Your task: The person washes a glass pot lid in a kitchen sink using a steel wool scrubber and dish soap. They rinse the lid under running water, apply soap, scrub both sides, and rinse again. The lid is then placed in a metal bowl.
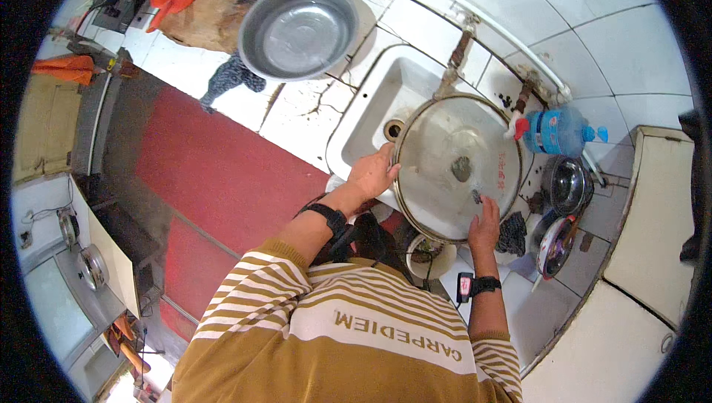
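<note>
A large round basin (436, 141) with a worn, brassy rim sits over the right part of the white ceramic sink (356, 124). It bears red writing inside and a dark patch at its middle. My left hand (374, 173) is at its left rim, fingers curled around the edge. My right hand (485, 225) lies at the lower right rim, fingers reaching over the inside; whether they grip the rim is unclear. Near those fingertips is a small dark piece (476, 196). The sink's drain hole (394, 130) shows left of the basin.
A grey metal basin (300, 33) stands on the tiled counter beside a dark cloth (231, 80). Rusty taps (459, 49) overhang the sink. Right of it are a blue water bottle (556, 131), a glass bowl (568, 177) and a dark rag (512, 233). Below stands a bucket (445, 261).
</note>
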{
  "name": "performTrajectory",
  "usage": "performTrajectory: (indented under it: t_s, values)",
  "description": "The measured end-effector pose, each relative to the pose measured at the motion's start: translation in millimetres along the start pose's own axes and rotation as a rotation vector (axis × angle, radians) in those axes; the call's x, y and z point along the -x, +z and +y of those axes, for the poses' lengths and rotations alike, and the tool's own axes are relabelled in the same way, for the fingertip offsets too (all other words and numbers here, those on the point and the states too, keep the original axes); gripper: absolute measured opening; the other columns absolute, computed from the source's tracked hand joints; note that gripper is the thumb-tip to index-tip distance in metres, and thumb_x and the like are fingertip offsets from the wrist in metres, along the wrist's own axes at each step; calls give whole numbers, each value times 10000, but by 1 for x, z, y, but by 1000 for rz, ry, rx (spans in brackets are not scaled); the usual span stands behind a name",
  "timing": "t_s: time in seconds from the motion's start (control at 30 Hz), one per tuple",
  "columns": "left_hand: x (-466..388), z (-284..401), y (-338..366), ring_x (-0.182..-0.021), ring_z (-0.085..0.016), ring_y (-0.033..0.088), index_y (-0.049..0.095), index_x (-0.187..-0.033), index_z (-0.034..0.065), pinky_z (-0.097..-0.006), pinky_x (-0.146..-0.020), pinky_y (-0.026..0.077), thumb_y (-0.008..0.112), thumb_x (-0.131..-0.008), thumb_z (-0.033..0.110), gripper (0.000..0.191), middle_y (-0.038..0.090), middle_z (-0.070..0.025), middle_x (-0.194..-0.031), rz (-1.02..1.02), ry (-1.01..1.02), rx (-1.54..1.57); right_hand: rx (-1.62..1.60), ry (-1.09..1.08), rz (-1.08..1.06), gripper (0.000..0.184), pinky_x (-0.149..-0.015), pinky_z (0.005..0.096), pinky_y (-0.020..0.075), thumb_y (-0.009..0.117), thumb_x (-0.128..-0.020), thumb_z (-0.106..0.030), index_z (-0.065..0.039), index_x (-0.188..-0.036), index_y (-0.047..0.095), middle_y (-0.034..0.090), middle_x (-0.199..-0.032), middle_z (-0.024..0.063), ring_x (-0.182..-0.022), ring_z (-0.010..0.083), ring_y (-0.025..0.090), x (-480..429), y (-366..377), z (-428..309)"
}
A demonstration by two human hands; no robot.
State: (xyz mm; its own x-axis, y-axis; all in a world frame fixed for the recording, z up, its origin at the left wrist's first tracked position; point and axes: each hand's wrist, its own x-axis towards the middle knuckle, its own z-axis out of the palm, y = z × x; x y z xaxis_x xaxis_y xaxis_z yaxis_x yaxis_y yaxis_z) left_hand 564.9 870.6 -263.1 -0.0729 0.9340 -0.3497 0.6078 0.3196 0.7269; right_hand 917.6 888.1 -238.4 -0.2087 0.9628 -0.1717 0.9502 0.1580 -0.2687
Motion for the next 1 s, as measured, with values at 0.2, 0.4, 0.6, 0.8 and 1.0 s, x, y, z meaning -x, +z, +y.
performTrajectory:
  t_s: [0.2,0.4,0.6,0.8,1.0]
  values:
    - [-25,-48,-97,-844,-244,698,330,-1417,-23,-357,-695,605,673,-969,272,637,660,-192,-1079,546,-247,979,-37,74,65,634,-1153,436,367,634,-822,28,-77,-1429,486,458,-1470,199,-1384,374,430,15,0,-5]
    - [-77,-103,-190,-891,-336,696,313,-1424,-9,-434,-708,639,637,-966,170,589,589,-233,-1186,691,-351,1333,-54,76,137,634,-1167,431,349,639,-827,24,-84,-1432,486,457,-1476,205,-1390,366,425,24,-1,-4]
    - [-92,-125,-200,-988,-404,676,304,-1446,41,-471,-724,666,493,-909,-42,575,486,-247,-1344,598,-459,1504,-52,140,158,634,-1144,440,377,622,-813,46,-94,-1421,506,466,-1470,203,-1380,369,440,37,-3,-2]
    - [-53,-111,-208,-887,-334,695,295,-1466,75,-369,-617,652,456,-861,-72,643,563,-223,-1227,563,-441,1282,-78,181,177,650,-1110,437,417,620,-810,52,-114,-1428,508,488,-1448,200,-1353,370,474,51,1,0]
    - [-19,-97,-212,-735,-268,693,299,-1475,90,-319,-507,593,473,-897,-14,612,615,-214,-1152,503,-481,1105,-93,213,186,605,-1133,438,388,627,-844,36,-109,-1420,515,494,-1441,199,-1369,366,451,57,5,-7]
